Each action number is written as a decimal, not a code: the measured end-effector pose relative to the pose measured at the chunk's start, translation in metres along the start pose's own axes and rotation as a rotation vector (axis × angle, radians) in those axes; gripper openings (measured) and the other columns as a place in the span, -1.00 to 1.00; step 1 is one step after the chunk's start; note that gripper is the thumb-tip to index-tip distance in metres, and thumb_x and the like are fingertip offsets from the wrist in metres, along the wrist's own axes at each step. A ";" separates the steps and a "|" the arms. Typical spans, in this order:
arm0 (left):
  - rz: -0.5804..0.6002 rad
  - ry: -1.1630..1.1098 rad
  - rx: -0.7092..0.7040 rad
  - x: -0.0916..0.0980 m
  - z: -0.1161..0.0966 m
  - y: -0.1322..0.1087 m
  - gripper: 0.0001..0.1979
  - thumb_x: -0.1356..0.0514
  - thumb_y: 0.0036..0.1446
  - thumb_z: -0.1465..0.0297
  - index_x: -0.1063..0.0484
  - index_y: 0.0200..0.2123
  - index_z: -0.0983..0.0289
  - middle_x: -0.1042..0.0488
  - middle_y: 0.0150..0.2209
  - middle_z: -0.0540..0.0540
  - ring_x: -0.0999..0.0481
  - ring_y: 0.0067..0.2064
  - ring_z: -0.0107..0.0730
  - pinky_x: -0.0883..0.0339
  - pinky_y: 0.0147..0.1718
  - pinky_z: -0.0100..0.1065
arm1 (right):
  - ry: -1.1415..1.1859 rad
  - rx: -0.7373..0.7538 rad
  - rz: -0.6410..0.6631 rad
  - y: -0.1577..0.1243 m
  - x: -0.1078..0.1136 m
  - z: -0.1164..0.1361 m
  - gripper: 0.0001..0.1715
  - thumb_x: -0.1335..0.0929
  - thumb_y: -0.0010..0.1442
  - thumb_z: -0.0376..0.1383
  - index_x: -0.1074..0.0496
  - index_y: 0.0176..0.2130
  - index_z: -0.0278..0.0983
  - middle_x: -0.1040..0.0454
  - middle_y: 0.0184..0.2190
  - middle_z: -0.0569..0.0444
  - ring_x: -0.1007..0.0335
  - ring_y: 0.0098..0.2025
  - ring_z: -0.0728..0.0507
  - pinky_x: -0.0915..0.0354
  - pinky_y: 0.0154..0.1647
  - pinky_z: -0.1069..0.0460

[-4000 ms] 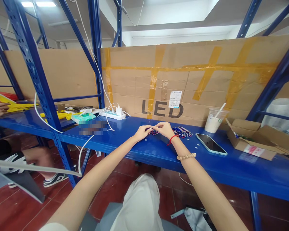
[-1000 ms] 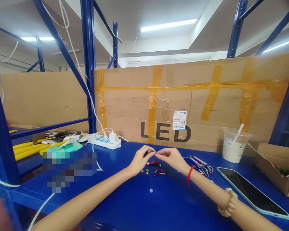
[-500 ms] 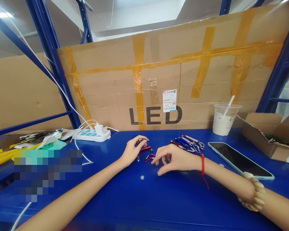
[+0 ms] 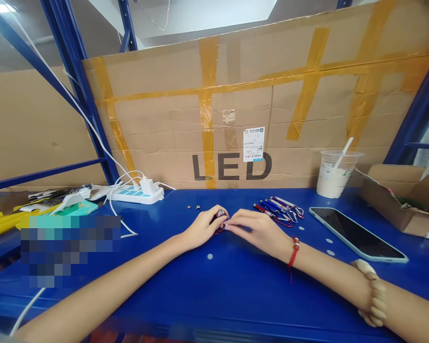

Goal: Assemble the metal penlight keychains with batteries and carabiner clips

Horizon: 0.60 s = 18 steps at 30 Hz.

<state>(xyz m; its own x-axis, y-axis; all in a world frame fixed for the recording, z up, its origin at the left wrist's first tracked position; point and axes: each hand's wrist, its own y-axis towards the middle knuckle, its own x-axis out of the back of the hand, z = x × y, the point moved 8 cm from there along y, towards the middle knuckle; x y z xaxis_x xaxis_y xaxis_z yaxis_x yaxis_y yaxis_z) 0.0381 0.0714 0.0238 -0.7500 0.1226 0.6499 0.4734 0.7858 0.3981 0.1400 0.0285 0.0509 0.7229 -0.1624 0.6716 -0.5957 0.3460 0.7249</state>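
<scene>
My left hand (image 4: 204,226) is closed round a small red tube with a silvery end (image 4: 220,213), mostly hidden by the fingers. Its fingertips meet those of my right hand (image 4: 260,230), which are pinched together over something I cannot make out. Just under the fingertips a bit of a red carabiner (image 4: 219,231) shows on the blue table (image 4: 236,295). Two small metal pieces (image 4: 198,207) lie behind my left hand. Several coloured tubes with carabiners (image 4: 277,207) lie behind my right hand.
A phone (image 4: 357,233) lies at the right, with a lidded cup and straw (image 4: 334,178) and an open cardboard box (image 4: 396,200) behind it. A white power strip (image 4: 137,194) with cables stands at the back left. Packets (image 4: 75,207) lie farther left.
My right hand has moved up to my left hand and its fingers have closed. My left hand has shifted slightly right. The red tube on the table between them no longer lies in view there.
</scene>
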 end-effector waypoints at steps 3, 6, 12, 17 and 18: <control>0.029 0.012 -0.011 -0.003 -0.003 -0.001 -0.78 0.05 0.19 0.25 -0.28 -0.32 0.24 -0.36 -0.46 -0.04 -0.35 -0.39 -0.47 -0.25 -0.33 -0.44 | -0.010 -0.031 -0.225 -0.001 0.019 -0.002 -0.74 -0.24 0.23 -0.26 -0.50 -0.24 -0.22 -0.51 -0.35 0.02 -0.45 -0.32 -0.04 -0.38 -0.28 0.08; 0.044 -0.007 -0.044 -0.008 -0.013 -0.002 -0.78 0.04 0.19 0.26 -0.26 -0.41 0.25 -0.36 -0.47 -0.03 -0.35 -0.40 -0.47 -0.23 -0.34 -0.44 | -0.007 0.011 -0.240 -0.002 0.020 0.002 -0.76 -0.25 0.22 -0.27 -0.51 -0.26 -0.21 -0.52 -0.37 0.04 -0.45 -0.35 -0.03 -0.39 -0.31 0.09; 0.016 -0.074 -0.051 -0.012 -0.019 -0.006 -0.77 0.04 0.20 0.30 -0.26 -0.44 0.26 -0.36 -0.47 -0.02 -0.35 -0.38 -0.48 -0.22 -0.31 -0.44 | 0.016 -0.022 -0.221 -0.003 0.015 0.001 -0.76 -0.27 0.20 -0.27 -0.53 -0.31 -0.22 -0.52 -0.38 0.03 -0.44 -0.37 -0.02 -0.37 -0.37 0.12; 0.004 -0.085 -0.042 -0.012 -0.017 -0.006 -0.78 0.03 0.19 0.31 -0.26 -0.44 0.27 -0.36 -0.45 -0.01 -0.34 -0.37 -0.46 -0.23 -0.31 -0.43 | 0.040 -0.065 -0.230 -0.003 0.016 0.000 -0.77 -0.29 0.18 -0.23 -0.53 -0.36 -0.22 -0.51 -0.41 0.05 -0.42 -0.41 0.00 -0.33 -0.46 0.15; 0.010 -0.080 -0.041 -0.012 -0.017 -0.006 -0.78 0.03 0.19 0.31 -0.26 -0.44 0.26 -0.36 -0.45 -0.01 -0.34 -0.37 -0.46 -0.22 -0.32 -0.43 | 0.040 -0.085 -0.220 -0.003 0.015 -0.001 -0.77 -0.30 0.17 -0.22 -0.53 -0.37 -0.22 -0.51 -0.42 0.05 -0.42 -0.42 0.01 -0.31 -0.49 0.16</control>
<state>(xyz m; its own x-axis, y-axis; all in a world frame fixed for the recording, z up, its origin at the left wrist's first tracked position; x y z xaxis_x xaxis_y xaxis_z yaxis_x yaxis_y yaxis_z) 0.0525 0.0548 0.0249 -0.7787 0.1800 0.6010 0.4985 0.7591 0.4186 0.1528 0.0259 0.0592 0.8463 -0.2062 0.4913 -0.3921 0.3832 0.8363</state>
